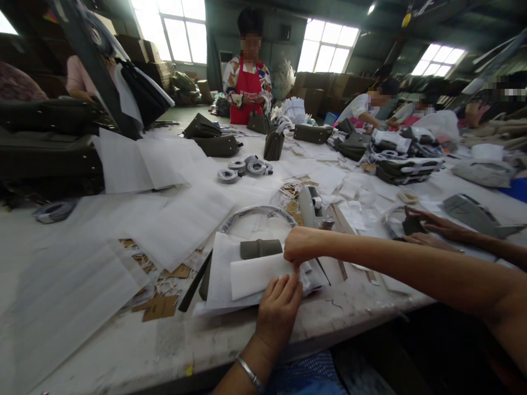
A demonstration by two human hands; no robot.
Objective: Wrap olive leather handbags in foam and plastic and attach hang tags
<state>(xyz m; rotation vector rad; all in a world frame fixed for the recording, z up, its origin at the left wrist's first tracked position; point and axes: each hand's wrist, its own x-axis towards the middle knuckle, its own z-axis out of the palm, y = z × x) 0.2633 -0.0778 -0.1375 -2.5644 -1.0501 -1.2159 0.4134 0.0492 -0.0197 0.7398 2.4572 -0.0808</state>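
A handbag lies in front of me, mostly hidden under white wrapping sheets (222, 274), its wrapped round handle (261, 209) standing at the far side. A dark grey-green strap piece (260, 249) shows on top. Over the front lies a folded white foam sheet (251, 276). My left hand (280, 302), with a bangle at the wrist, is closed on the near right part of that sheet, its thumb hidden. Just beyond, my right hand (300, 247) reaches in from the right, fingers curled in a pinch at the sheet's right end. A grey tape dispenser (313, 206) stands behind it.
Loose white sheets (185, 214) and brown tags (160, 307) lie on the left. Coiled wrapped straps (255, 166) and dark bags (218, 145) sit farther back. To the right, a co-worker's hands (436, 227) work beside another tape dispenser (473, 211). A person in a red apron (248, 82) stands opposite.
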